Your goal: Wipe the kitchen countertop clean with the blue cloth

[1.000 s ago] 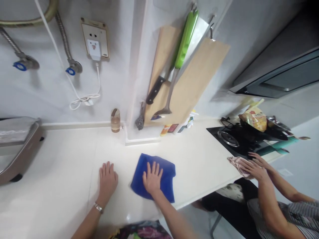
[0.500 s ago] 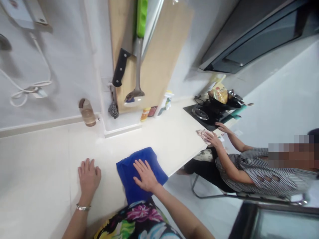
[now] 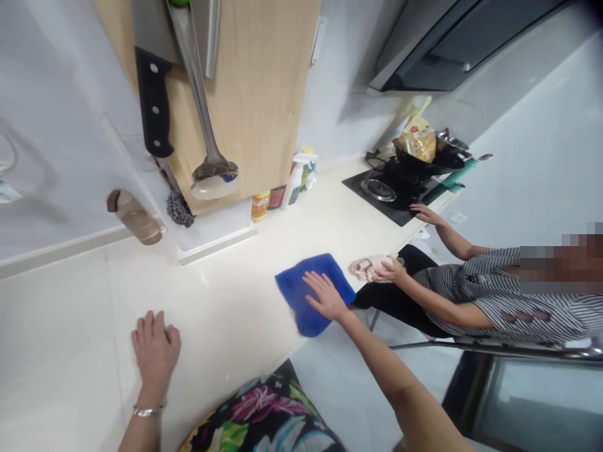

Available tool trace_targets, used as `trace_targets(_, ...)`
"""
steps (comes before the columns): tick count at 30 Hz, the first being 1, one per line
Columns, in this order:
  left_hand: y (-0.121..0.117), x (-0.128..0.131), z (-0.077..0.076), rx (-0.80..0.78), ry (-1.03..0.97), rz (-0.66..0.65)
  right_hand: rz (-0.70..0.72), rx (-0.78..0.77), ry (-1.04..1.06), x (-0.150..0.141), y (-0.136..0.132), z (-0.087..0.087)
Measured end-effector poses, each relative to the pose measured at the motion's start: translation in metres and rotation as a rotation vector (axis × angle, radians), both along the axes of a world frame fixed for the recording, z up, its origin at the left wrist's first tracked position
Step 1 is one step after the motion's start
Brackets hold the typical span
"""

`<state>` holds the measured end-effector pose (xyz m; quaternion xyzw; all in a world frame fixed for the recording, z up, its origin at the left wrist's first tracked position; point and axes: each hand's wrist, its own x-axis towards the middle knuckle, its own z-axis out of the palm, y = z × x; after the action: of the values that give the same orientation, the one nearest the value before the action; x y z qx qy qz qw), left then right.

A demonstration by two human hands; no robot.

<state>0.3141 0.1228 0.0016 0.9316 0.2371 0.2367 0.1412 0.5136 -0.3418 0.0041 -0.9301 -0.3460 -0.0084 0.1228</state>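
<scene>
My right hand (image 3: pixel 326 296) lies flat with its fingers stretched out on a blue cloth (image 3: pixel 301 311), which is spread over the right part of the white countertop (image 3: pixel 226 314) near its front edge. One edge of the cloth hangs at or just over the counter edge. Farther left, my left hand (image 3: pixel 154 351), with a silver bracelet at the wrist, rests on the bare counter, fingers loosely extended and holding nothing.
Beyond the blue cloth, a seated co-worker (image 3: pixel 452 276) holds a patterned cloth (image 3: pixel 370 267) near a black cooktop (image 3: pixel 396 210) carrying a wok. A wooden board (image 3: pixel 264 94) with a ladle (image 3: pixel 207 138) and knife (image 3: pixel 154 103) hangs above. A spray bottle (image 3: pixel 293 182) stands by the wall.
My right hand has slid the blue cloth right along the counter toward the co-worker. The co-worker's patterned cloth has moved closer to the counter edge. The view has shifted right.
</scene>
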Motion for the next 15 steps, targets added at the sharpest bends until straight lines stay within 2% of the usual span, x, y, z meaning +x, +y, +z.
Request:
trace_targets(5,0.0,0.0,-0.002,0.009,-0.003,0.012,-0.201,-0.055,-0.063,0.035,-0.026,-0.008)
trace_targets(8,0.0,-0.002,-0.003,0.013,0.005,0.009,-0.33,-0.106,-0.126,0.041,-0.029,-0.016)
trace_targets(11,-0.001,-0.003,-0.003,-0.015,0.018,0.016,-0.4,-0.149,-0.182,0.03,-0.019,-0.025)
trace_targets(15,-0.001,-0.003,-0.004,-0.032,0.011,0.022,-0.419,-0.19,-0.216,-0.002,0.01,-0.03)
